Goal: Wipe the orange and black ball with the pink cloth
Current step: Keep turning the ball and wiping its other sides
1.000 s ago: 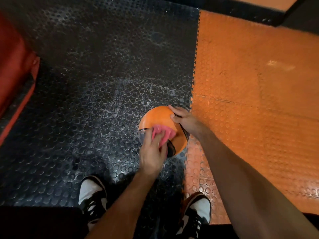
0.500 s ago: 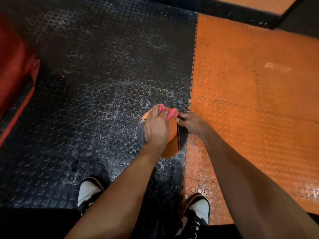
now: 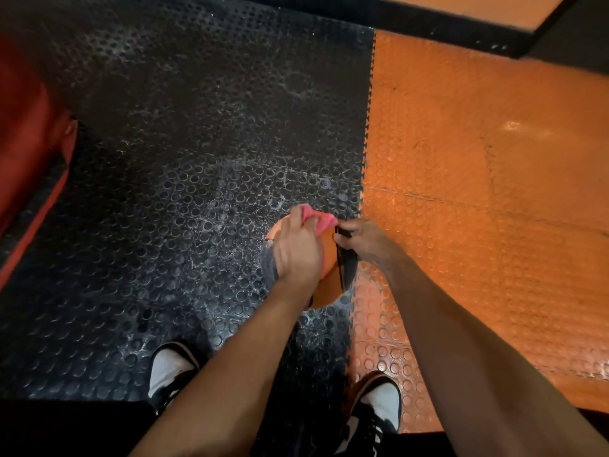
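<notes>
The orange and black ball (image 3: 329, 286) rests on the floor at the seam between the black and orange mats, mostly hidden under my hands. My left hand (image 3: 296, 250) lies over its top and grips the pink cloth (image 3: 318, 219), which bunches out past my fingers at the ball's far edge. My right hand (image 3: 365, 240) holds the ball's right side, fingers curled on the black band (image 3: 346, 267).
Studded black floor mat (image 3: 197, 179) on the left, orange mat (image 3: 461, 209) on the right. A red padded object (image 3: 23, 140) at the left edge. My two shoes (image 3: 171, 367) stand just below the ball. A dark raised border (image 3: 428, 24) runs along the top.
My left hand has swept the pink cloth from the ball's near face up over the top to its far edge. My right hand stayed on the ball's right side.
</notes>
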`<control>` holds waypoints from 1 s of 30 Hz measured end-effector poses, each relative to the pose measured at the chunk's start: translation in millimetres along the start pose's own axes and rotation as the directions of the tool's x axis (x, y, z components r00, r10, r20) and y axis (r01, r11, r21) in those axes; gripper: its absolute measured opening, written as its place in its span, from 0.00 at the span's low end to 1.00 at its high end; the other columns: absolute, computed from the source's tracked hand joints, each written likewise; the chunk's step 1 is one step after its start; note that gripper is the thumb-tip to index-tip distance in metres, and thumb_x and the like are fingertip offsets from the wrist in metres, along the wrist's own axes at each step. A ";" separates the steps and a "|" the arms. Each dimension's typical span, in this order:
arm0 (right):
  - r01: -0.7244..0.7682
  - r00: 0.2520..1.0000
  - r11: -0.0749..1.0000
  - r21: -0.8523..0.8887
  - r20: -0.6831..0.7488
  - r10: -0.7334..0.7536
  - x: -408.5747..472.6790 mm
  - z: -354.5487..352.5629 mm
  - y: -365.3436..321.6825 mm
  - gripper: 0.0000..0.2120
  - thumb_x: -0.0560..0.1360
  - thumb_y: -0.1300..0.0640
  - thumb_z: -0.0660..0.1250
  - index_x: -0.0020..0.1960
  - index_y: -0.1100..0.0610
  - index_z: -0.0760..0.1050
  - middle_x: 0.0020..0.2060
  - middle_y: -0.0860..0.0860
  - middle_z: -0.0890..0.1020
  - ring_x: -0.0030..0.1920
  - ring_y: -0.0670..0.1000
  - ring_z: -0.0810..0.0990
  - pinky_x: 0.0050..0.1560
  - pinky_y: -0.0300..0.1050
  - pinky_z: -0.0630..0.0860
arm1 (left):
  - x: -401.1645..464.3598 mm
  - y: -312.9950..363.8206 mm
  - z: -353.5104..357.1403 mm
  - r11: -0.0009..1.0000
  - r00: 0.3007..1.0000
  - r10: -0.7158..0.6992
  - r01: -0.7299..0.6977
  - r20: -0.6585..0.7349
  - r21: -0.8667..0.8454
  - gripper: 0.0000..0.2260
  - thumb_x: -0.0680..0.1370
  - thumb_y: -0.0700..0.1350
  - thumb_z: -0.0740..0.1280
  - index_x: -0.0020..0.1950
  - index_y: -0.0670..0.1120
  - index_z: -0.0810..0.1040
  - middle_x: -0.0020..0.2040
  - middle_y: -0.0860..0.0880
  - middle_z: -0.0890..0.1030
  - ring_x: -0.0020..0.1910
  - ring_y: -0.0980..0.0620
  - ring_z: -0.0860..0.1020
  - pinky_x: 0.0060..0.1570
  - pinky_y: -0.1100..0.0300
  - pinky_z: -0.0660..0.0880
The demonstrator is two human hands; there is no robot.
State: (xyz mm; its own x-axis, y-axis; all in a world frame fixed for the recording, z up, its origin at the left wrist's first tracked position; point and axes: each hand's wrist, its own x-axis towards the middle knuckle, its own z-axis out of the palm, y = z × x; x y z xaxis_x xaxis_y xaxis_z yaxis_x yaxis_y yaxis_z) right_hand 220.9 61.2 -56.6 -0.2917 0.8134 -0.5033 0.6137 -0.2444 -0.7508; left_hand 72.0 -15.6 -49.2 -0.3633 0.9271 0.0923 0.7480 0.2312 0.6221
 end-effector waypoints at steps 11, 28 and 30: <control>-0.027 1.000 0.999 0.030 0.005 0.027 -8.6 1.8 -8.2 0.22 0.81 0.59 0.72 0.73 0.48 0.77 0.73 0.47 0.74 0.74 0.49 0.70 0.74 0.49 0.68 | -85.4 -28.1 32.6 0.984 0.971 0.166 -0.151 0.172 -0.093 0.18 0.81 0.49 0.70 0.71 0.55 0.76 0.66 0.51 0.78 0.56 0.50 0.79 0.51 0.46 0.81; -0.231 0.963 0.967 -0.106 -0.169 0.212 -6.0 31.1 -7.8 0.31 0.80 0.27 0.56 0.77 0.38 0.70 0.80 0.55 0.68 0.78 0.62 0.67 0.79 0.61 0.62 | -59.5 -54.3 12.6 0.953 0.984 -0.177 0.179 0.031 -0.243 0.16 0.82 0.51 0.65 0.71 0.56 0.76 0.68 0.58 0.70 0.57 0.54 0.79 0.47 0.56 0.84; -0.231 0.965 0.958 -0.170 -0.164 0.203 -4.7 45.3 -12.5 0.36 0.78 0.24 0.52 0.82 0.37 0.60 0.83 0.54 0.60 0.81 0.62 0.61 0.80 0.63 0.58 | -93.4 -54.4 18.8 0.962 0.991 -0.131 0.127 -0.002 -0.242 0.19 0.80 0.46 0.70 0.72 0.52 0.77 0.73 0.52 0.69 0.63 0.49 0.79 0.54 0.51 0.83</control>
State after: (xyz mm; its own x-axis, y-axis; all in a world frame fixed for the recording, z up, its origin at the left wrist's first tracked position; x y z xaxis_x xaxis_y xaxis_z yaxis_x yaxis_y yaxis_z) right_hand 181.4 36.5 -64.2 -0.0364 0.8222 -0.5681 0.7799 -0.3320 -0.5306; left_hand 75.7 -109.3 -106.3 -0.4596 0.8881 0.0117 0.5393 0.2686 0.7981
